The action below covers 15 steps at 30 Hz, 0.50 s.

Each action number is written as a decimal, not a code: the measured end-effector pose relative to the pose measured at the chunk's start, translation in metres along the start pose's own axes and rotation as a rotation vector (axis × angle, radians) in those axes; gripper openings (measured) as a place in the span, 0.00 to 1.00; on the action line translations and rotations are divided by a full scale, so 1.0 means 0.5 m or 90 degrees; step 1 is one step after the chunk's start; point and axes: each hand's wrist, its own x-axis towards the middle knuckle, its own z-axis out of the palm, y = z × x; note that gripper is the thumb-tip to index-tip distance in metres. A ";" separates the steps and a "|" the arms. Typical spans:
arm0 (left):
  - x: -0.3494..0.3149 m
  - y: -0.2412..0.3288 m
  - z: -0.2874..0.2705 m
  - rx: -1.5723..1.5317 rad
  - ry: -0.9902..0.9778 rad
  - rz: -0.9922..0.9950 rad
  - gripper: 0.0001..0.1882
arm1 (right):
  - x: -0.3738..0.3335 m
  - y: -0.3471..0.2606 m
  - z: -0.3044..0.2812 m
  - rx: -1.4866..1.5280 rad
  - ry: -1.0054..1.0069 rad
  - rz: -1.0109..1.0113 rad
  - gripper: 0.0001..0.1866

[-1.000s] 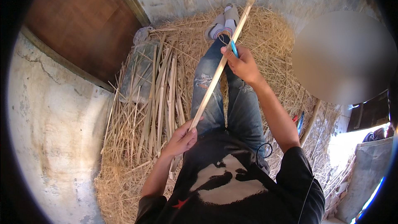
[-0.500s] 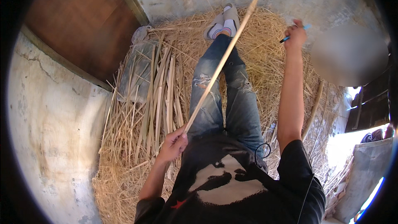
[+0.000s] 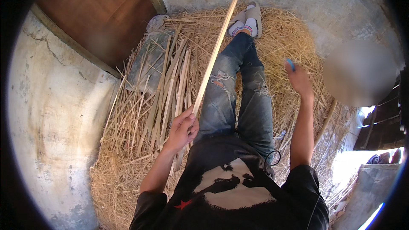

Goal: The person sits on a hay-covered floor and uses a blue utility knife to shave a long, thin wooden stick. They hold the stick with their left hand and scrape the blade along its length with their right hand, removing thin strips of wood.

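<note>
My left hand (image 3: 182, 131) is closed around the near end of a long, pale split bamboo strip (image 3: 215, 55). The strip slants up and away past my left leg to the top edge of the view. My right hand (image 3: 300, 81) is held out beyond my right knee, fingers closed on a slim blue tool (image 3: 290, 64). Only a short blue end of that tool shows now, and its exact kind is unclear. The right hand is apart from the strip.
Split bamboo strips (image 3: 168, 98) lie in a pile to the left, by a grey slab (image 3: 150, 66). Straw-like shavings (image 3: 285, 34) cover the floor around my outstretched legs (image 3: 251, 98). A brown door panel (image 3: 93, 17) and a cracked wall (image 3: 55, 115) close off the left. A thin pole (image 3: 327, 121) lies at right.
The bamboo strip's far end has swung left and its face has turned to show more width. My right hand has come down nearer to me, its tool turned and mostly hidden.
</note>
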 end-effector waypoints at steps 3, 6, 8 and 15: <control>0.005 0.020 0.015 0.004 -0.033 -0.008 0.26 | -0.109 -0.152 0.052 0.092 -0.104 -0.134 0.34; 0.018 0.015 0.028 -0.026 -0.045 -0.039 0.25 | -0.183 -0.219 0.109 0.067 -0.168 -0.305 0.31; 0.023 0.020 0.052 -0.020 -0.055 -0.033 0.21 | -0.217 -0.228 0.159 0.084 -0.105 -0.492 0.29; 0.021 -0.001 0.044 -0.039 -0.063 -0.064 0.11 | -0.257 -0.263 0.187 0.042 -0.218 -0.478 0.27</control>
